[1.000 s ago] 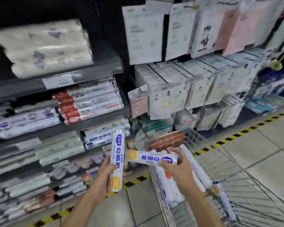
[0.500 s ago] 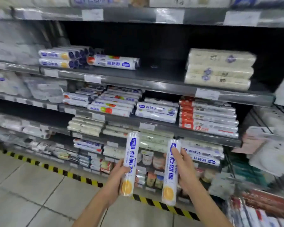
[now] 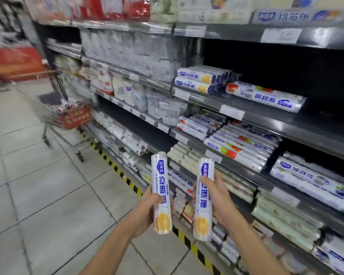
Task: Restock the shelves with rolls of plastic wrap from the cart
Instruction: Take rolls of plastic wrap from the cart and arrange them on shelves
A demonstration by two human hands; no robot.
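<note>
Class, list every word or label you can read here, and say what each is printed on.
"点断撕": left-hand roll.
"断撕", rest hidden: right-hand roll.
"铝箔纸": blue-and-white box, top shelf.
Price tags, shelved rolls: too blurred.

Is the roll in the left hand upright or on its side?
Upright: the roll stands on end in the left hand, orange print at the bottom.
</note>
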